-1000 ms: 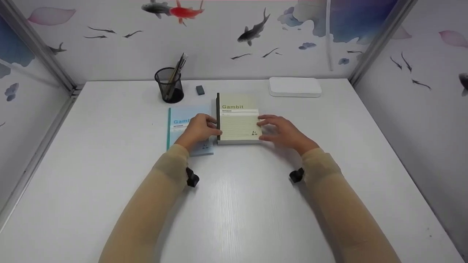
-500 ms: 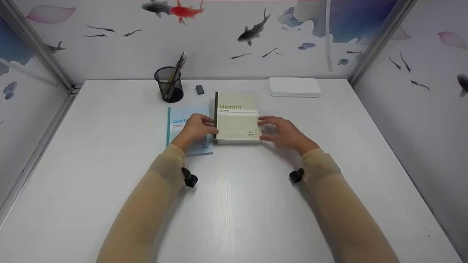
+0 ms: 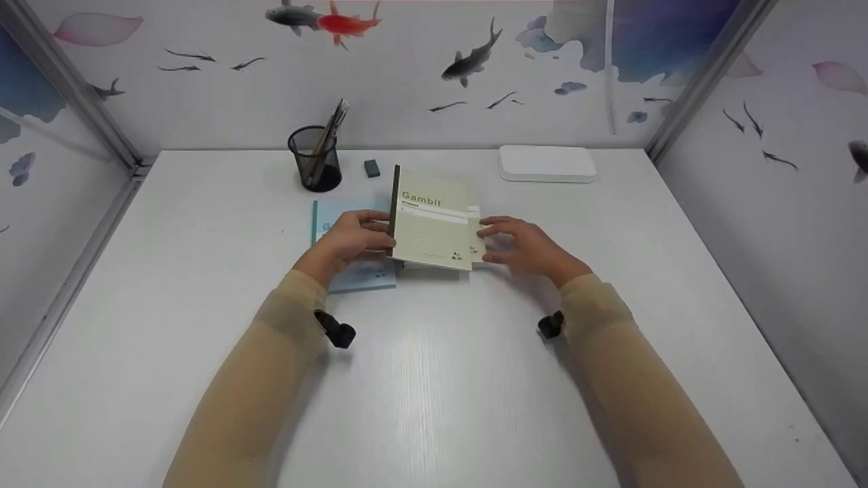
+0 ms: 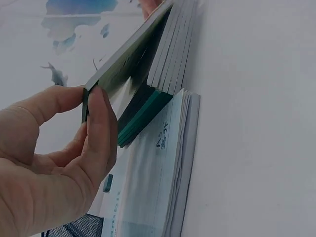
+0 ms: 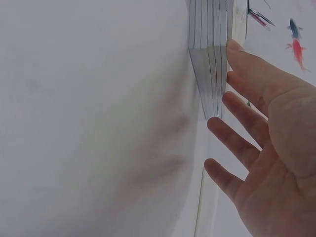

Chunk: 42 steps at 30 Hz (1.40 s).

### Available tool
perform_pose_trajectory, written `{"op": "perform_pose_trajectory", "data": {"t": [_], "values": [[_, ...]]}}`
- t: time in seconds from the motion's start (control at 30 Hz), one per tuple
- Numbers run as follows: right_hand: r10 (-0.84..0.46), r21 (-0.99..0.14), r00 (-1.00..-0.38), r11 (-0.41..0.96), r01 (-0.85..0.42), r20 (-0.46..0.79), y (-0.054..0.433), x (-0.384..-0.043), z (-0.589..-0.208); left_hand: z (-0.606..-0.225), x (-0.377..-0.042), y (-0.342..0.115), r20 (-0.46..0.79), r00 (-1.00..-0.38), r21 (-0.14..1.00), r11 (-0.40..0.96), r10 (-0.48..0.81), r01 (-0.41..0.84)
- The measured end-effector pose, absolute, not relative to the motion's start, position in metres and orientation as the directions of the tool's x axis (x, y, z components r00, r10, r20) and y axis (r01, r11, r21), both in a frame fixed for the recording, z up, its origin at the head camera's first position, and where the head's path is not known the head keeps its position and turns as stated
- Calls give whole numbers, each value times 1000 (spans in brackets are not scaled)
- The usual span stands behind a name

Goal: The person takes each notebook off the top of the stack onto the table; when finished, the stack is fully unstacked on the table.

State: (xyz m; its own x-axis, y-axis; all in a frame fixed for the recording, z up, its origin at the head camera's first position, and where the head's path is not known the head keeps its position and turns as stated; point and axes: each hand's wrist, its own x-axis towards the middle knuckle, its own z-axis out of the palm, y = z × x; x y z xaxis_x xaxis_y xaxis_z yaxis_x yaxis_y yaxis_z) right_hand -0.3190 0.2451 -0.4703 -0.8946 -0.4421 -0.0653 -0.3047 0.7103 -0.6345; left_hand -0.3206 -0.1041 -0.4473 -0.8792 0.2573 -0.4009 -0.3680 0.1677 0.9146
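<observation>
My left hand [image 3: 349, 236] pinches a pale green notebook [image 3: 430, 234] by its dark spine, thumb on the cover. The spine side is raised, so it slants over a stack of similar notebooks [image 3: 477, 252]. In the left wrist view a gap shows between this notebook and the stack's green spines [image 4: 148, 118]. My right hand [image 3: 525, 247] is at the stack's right side, fingers spread and loosely bent, thumb tip right at the top edge in the right wrist view. A light blue notebook [image 3: 363, 278] lies to the left, partly hidden beneath the left hand.
Behind the notebooks stand a black mesh pen holder [image 3: 315, 159] with pens and a small dark eraser [image 3: 371, 168]. A white flat box [image 3: 546, 164] lies at the back right of the white table [image 3: 434, 379]. Patterned panels [image 3: 393, 81] enclose the back and sides.
My left hand has moved left, drawing the top notebook off the stack's alignment and tilting its spine side up. The lower notebook now shows at the right. My right hand has stayed in place.
</observation>
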Motion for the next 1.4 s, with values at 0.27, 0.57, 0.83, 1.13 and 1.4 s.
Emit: {"op": "perform_pose_trajectory", "data": {"t": [0.27, 0.57, 0.83, 1.13, 1.4], "values": [[-442, -639, -895, 705, -308, -57, 245, -318, -473, -456, -310, -120, -383, -877, 923, 90, 291, -373], [-457, -661, -888, 682, -312, -52, 248, -316, -472, -457, -296, -142, -325, -900, 945, 67, 291, -319], [-461, -668, -886, 673, -318, -43, 248, -316, -472, -454, -282, -173, -303, -918, 952, 41, 257, -303], [-465, -668, -885, 668, -328, -30, 249, -316, -474, -444, -265, -226, -282, -937, 958, 8, 206, -286], [-442, -672, -895, 680, -293, -57, 248, -315, -474, -440, -258, -290, -280, -947, 956, -42, 156, -290]]}}
